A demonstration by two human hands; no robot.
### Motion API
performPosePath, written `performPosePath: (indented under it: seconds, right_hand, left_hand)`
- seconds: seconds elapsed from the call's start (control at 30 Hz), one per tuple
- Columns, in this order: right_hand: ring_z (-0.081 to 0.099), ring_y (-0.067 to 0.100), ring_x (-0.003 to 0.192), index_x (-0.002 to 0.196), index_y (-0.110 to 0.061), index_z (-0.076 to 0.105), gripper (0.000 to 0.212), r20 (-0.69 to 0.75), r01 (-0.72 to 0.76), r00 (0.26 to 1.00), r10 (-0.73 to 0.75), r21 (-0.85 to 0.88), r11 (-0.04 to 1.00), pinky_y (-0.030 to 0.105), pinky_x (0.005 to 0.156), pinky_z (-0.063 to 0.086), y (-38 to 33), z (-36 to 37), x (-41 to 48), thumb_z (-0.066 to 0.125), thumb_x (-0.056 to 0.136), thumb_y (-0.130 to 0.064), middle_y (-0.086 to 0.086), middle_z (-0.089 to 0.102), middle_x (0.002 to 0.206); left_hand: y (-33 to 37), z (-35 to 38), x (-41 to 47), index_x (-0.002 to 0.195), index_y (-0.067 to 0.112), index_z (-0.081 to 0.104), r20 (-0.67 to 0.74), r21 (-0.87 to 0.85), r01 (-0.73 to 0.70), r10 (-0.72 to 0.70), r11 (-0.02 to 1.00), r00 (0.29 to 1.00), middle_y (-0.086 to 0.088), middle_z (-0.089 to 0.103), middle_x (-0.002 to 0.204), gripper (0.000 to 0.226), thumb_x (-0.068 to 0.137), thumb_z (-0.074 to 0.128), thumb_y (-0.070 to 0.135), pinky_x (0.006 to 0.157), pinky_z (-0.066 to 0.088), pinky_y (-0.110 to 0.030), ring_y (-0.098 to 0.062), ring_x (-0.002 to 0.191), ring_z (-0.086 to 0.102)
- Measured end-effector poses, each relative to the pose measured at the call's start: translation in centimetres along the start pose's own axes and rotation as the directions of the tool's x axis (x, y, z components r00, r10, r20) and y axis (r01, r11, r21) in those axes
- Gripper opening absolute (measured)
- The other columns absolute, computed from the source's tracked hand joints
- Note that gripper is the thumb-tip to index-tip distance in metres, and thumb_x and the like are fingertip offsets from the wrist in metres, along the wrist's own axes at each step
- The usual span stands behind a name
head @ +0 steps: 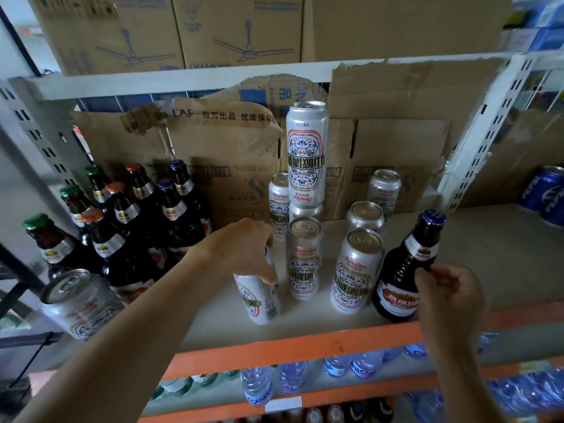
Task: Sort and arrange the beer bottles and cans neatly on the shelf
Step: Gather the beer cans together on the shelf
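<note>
On the white shelf [503, 264] my left hand [244, 248] grips the top of a silver beer can [259, 297] near the front edge. My right hand [448, 291] pinches the neck of a dark beer bottle with a blue cap [399, 276] at the front right. Several more silver cans stand between and behind them, such as one [305, 257] and another [355, 270]. An upside-down can [306, 154] is stacked on a can in the middle. A cluster of dark bottles [131, 215] with green, orange and blue caps fills the left side.
A lone silver can [79, 300] sits at the far left front. Flattened cardboard [232, 154] lines the shelf back. Blue cans [546, 193] stand on the neighbouring shelf to the right. Water bottles [293, 377] lie below the orange shelf rail [290, 343]. Fan boxes [238, 29] sit overhead.
</note>
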State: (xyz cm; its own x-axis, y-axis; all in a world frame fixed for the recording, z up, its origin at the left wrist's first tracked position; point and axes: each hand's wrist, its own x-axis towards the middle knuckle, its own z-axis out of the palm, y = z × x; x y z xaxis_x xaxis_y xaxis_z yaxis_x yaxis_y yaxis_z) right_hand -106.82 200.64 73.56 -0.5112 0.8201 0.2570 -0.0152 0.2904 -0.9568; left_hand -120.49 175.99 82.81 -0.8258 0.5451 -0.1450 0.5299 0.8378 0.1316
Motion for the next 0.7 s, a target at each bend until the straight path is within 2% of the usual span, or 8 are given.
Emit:
performPosePath:
  seconds: [0.1,0.2,0.3,0.37,0.47,0.53,0.63,0.7]
  right_hand:
    - [0.056,0.005,0.072,0.103,-0.01,0.06,0.02,-0.008,0.006,1.0,-0.007,-0.031,1.0,0.032,0.071,0.045,0.1,-0.1,0.0,0.069,0.085,-0.012,-0.006,0.06,0.082]
    - [0.059,0.02,0.081,0.111,-0.008,0.058,0.032,-0.021,0.008,1.0,-0.01,-0.078,0.997,0.035,0.073,0.044,0.4,-0.2,0.1,0.072,0.084,-0.017,0.004,0.063,0.097]
    - [0.059,0.028,0.099,0.118,-0.01,0.056,0.048,-0.022,0.028,0.999,-0.031,-0.123,0.992,0.042,0.081,0.048,0.6,0.0,0.2,0.074,0.079,-0.032,0.01,0.062,0.111]
    - [0.059,0.028,0.104,0.121,-0.012,0.056,0.059,0.001,0.043,0.999,-0.043,-0.126,0.991,0.045,0.087,0.049,0.5,0.3,0.3,0.072,0.074,-0.044,0.008,0.062,0.114]
    - [0.063,0.024,0.103,0.12,-0.018,0.059,0.047,0.061,0.032,0.998,-0.028,-0.068,0.997,0.048,0.087,0.052,0.3,0.9,0.6,0.077,0.081,-0.037,-0.001,0.064,0.108]
    - [0.064,0.023,0.1,0.117,-0.02,0.061,0.042,0.087,0.034,0.996,-0.03,-0.048,0.998,0.047,0.086,0.053,0.3,1.3,1.0,0.076,0.081,-0.038,-0.003,0.066,0.104]
    - [0.066,0.019,0.094,0.111,-0.021,0.062,0.043,0.097,0.037,0.995,-0.036,-0.01,0.999,0.045,0.084,0.054,0.4,1.7,1.5,0.075,0.077,-0.044,-0.007,0.067,0.096]
    - [0.065,0.017,0.091,0.108,-0.021,0.061,0.034,0.101,0.039,0.994,-0.037,-0.012,0.999,0.046,0.084,0.055,0.7,2.0,1.9,0.076,0.081,-0.035,-0.012,0.065,0.092]
  left_hand:
    - [0.3,0.2,0.5,0.101,0.017,0.058,-0.043,-0.007,0.005,-0.005,1.0,0.999,0.008,0.06,0.082,0.057,0.061,0.082,0.048,0.06,0.051,-0.028,-0.013,0.074,0.06]
    - [0.5,0.4,0.6,0.103,0.016,0.056,-0.086,-0.024,0.006,-0.008,1.0,0.996,0.007,0.059,0.082,0.059,0.062,0.083,0.049,0.06,0.049,-0.029,-0.014,0.075,0.059]
    - [0.3,0.7,0.4,0.106,0.017,0.056,-0.126,-0.075,-0.002,-0.007,0.997,0.992,0.006,0.06,0.086,0.062,0.061,0.083,0.05,0.068,0.053,-0.034,-0.016,0.08,0.06]
    - [-0.1,0.9,0.3,0.111,0.019,0.057,-0.109,-0.119,-0.011,-0.002,0.993,0.994,0.007,0.061,0.093,0.066,0.06,0.083,0.052,0.075,0.054,-0.035,-0.016,0.086,0.06]
    - [-0.9,0.9,-0.1,0.123,0.024,0.054,-0.078,-0.177,-0.036,0.023,0.984,0.997,0.009,0.061,0.108,0.076,0.06,0.083,0.056,0.085,0.052,-0.034,-0.012,0.098,0.059]
    - [-1.5,1.1,-0.4,0.128,0.025,0.052,-0.089,-0.234,-0.051,0.031,0.971,0.996,0.012,0.057,0.112,0.079,0.061,0.084,0.052,0.088,0.048,-0.026,-0.009,0.103,0.057]
    - [-2.4,2.0,-0.8,0.125,0.028,0.054,-0.132,-0.357,-0.076,0.03,0.931,0.991,0.015,0.059,0.107,0.073,0.063,0.087,0.045,0.079,0.042,-0.013,-0.004,0.1,0.057]
    - [-2.7,2.8,-0.9,0.121,0.027,0.056,-0.174,-0.408,-0.106,0.037,0.907,0.984,0.016,0.061,0.104,0.067,0.064,0.087,0.041,0.076,0.04,-0.008,-0.002,0.097,0.058]
